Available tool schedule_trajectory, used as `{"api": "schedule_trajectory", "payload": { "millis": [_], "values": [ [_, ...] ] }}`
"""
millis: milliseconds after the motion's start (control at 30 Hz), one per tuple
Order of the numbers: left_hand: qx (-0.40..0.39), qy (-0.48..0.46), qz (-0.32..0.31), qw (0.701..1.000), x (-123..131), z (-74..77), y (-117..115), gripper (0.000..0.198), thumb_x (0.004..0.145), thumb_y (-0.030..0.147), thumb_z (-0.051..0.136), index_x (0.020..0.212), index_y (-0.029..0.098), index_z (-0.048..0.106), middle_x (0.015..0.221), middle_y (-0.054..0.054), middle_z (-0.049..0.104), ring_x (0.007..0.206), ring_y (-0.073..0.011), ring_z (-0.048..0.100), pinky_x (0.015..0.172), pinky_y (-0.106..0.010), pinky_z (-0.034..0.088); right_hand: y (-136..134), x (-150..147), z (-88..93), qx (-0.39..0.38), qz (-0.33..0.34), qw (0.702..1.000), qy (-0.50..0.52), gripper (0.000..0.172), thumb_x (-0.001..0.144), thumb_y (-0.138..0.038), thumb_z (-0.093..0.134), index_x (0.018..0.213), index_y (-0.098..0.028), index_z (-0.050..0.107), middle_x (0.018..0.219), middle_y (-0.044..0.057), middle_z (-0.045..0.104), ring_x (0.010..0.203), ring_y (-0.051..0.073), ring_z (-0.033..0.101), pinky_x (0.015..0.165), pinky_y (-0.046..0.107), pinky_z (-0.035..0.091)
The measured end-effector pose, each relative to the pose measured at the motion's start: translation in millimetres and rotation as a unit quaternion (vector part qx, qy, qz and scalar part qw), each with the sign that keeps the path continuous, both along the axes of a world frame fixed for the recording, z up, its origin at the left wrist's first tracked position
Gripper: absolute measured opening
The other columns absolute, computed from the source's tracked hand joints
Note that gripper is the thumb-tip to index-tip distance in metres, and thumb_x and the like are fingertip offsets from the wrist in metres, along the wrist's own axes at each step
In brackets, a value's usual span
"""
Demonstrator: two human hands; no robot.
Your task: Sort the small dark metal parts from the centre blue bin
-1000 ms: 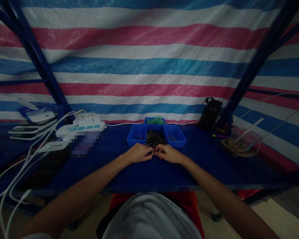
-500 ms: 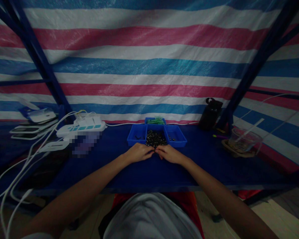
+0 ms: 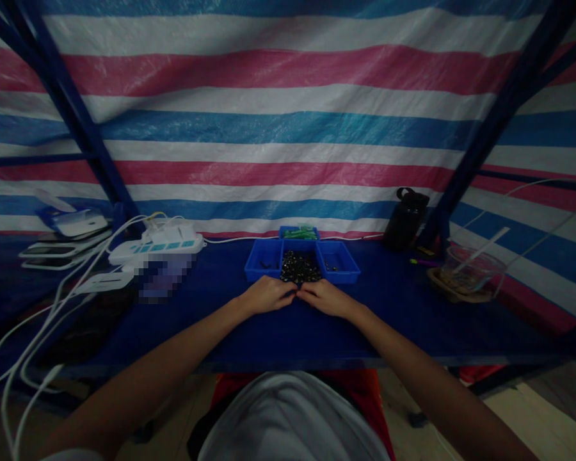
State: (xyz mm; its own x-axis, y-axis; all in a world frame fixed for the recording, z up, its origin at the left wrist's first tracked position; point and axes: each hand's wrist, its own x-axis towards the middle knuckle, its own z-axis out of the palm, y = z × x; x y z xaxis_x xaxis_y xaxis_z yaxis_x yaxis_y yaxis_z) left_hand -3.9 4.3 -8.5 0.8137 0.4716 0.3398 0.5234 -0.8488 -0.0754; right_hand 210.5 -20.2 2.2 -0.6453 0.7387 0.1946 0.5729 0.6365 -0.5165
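My left hand and my right hand meet fingertip to fingertip at the front of the blue bins. Both are closed in a pinch, and whatever sits between the fingers is too small to make out. Just beyond them, the middle bin holds a heap of small dark, shiny parts. The left blue bin has a few dark bits in it, and the right blue bin has a few small shiny pieces. Behind the heap, a smaller bin carries green items.
At left lie a white power strip, trailing white cables and stacked phone-like devices. A black bottle stands back right, near a clear plastic cup with a straw. Blue frame posts rise at both sides.
My right hand's fingers have shifted slightly left, closer to my left fingertips. My left hand and the bins stay practically where they were.
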Motion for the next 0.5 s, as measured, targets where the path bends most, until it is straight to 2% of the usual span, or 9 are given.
{"api": "schedule_trajectory", "payload": {
  "millis": [300,500],
  "values": [
    [-0.012,0.01,0.005,1.0,1.4,4.2,-2.5,0.018,0.09,0.032,0.047,0.095,0.019,0.058,0.067,0.001,0.063,0.061,-0.0119,0.061,0.055,-0.019,0.038,-2.0,0.2,-2.6,0.009,-0.001,1.0,0.004,0.024,0.09,-0.035,0.049,0.082,-0.017,0.063,0.07,0.001,0.064,0.059,0.011,0.054,0.055,0.022,0.033],
    [-0.004,0.019,0.007,1.0,1.8,5.1,-2.9,0.018,0.091,0.032,0.045,0.095,0.02,0.058,0.069,0.001,0.064,0.063,-0.0131,0.062,0.054,-0.02,0.037,-1.7,1.0,-1.6,0.017,0.005,1.0,-0.007,0.023,0.091,-0.029,0.046,0.081,-0.016,0.062,0.07,0.001,0.063,0.059,0.011,0.053,0.056,0.022,0.033]
  ]
}}
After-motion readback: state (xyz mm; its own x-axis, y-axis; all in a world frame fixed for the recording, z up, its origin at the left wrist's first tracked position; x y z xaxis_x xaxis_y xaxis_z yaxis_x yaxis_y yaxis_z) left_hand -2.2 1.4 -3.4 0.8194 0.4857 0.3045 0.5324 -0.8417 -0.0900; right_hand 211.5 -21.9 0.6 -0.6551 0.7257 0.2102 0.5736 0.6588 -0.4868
